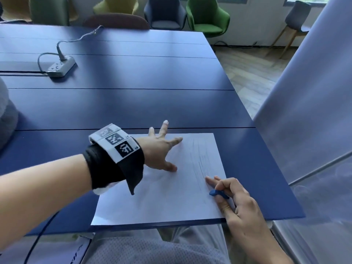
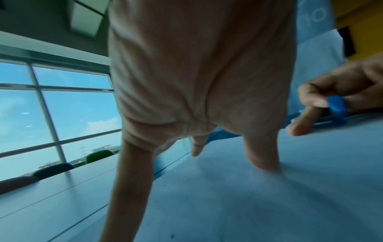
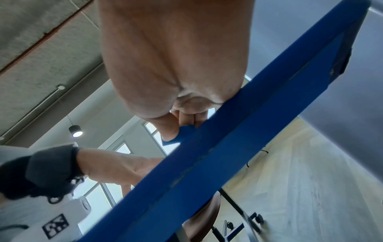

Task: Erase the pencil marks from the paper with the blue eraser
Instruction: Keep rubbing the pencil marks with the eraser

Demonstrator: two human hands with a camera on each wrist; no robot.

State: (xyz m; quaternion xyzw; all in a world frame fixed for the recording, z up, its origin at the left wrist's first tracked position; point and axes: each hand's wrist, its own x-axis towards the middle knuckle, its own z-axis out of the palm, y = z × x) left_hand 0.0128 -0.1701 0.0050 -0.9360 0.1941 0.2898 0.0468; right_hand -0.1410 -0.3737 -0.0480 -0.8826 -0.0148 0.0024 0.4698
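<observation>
My left hand (image 1: 161, 149) lies spread flat on the paper's (image 1: 152, 202) upper left part, fingers straight and splayed, thumb and forefinger pressing the sheet, two fingertips reaching past its far edge onto the table (image 1: 133, 103). My right hand (image 1: 240, 204) pinches the eraser (image 1: 216, 193) between thumb and curled fingers at the paper's right edge, near the table's front edge. Eraser's long axis runs roughly left-right in the head view, its free end pointing left toward the pencil marks (image 1: 200, 164). Marks run as faint long strokes down the sheet's right part. Forefinger tip touches the paper just beside them.
</observation>
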